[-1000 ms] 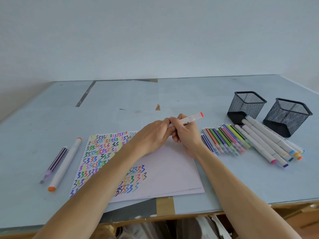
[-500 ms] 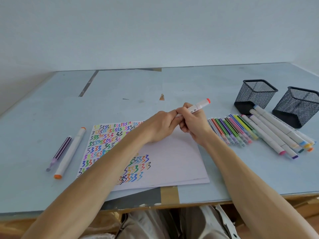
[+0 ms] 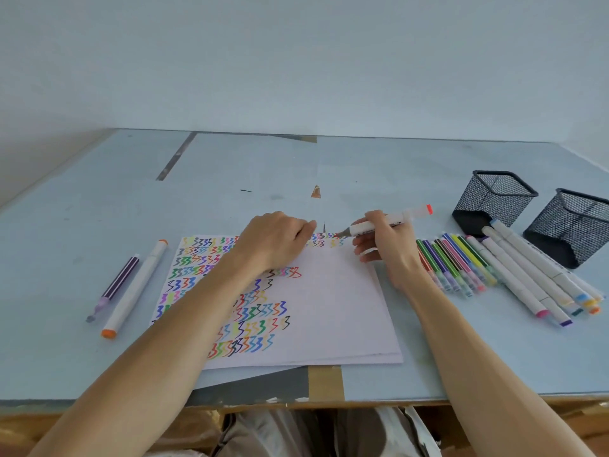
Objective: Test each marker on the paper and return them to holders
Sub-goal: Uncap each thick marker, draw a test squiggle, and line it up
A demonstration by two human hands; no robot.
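My right hand [image 3: 385, 247] grips a thick white marker [image 3: 389, 221] with a red-orange end cap; its bare grey tip touches the top edge of the paper [image 3: 333, 298] beside rows of coloured zigzag marks. With curled fingers, my left hand [image 3: 273, 240] rests on the paper's top edge, apparently closed around the marker's cap, which is hidden inside. Two black mesh holders [image 3: 494, 199] [image 3: 573, 222] stand at the right, with no markers visible in them.
A row of thin coloured markers [image 3: 454, 262] and several thick white markers [image 3: 527, 272] lie between the paper and the holders. A purple marker [image 3: 115, 285] and a white orange-tipped marker [image 3: 135, 288] lie left of the paper. The table's front edge [image 3: 494, 395] is near my body.
My hands have come apart: the left drew away to the left, the marker's near end is now uncapped, and the right hand lowered its tip onto the paper.
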